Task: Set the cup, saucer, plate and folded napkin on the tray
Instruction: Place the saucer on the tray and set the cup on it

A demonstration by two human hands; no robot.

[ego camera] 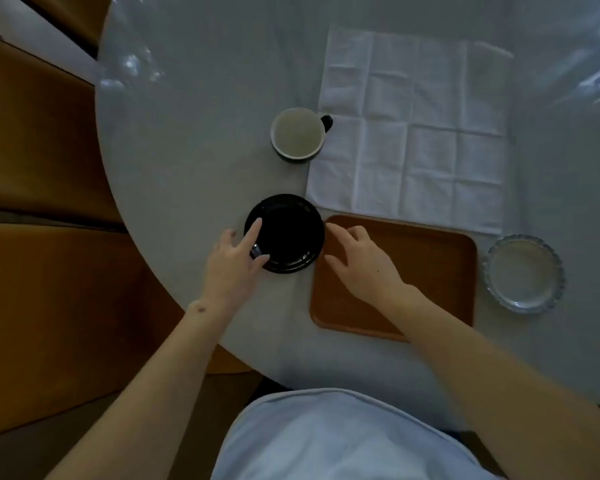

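Head view: both hands reach to a round black saucer [286,233] on the round grey bench [194,150]. The left hand [234,261] has fingers spread, touching its left rim; the right hand [359,261], fingers loosely spread, hovers over the rectangular brown wooden tray [430,271] beside its right rim. Beyond the hands stand a dark cup with pale inside [298,136] and an unfolded white napkin [416,133]. Right of the tray sits a clear scalloped glass plate [525,273].

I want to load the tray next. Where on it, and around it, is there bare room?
The tray is bare on its right half, towards the glass plate; the right hand hovers over its left. The table left of the cup is free. It is crowded where saucer, napkin and tray meet.
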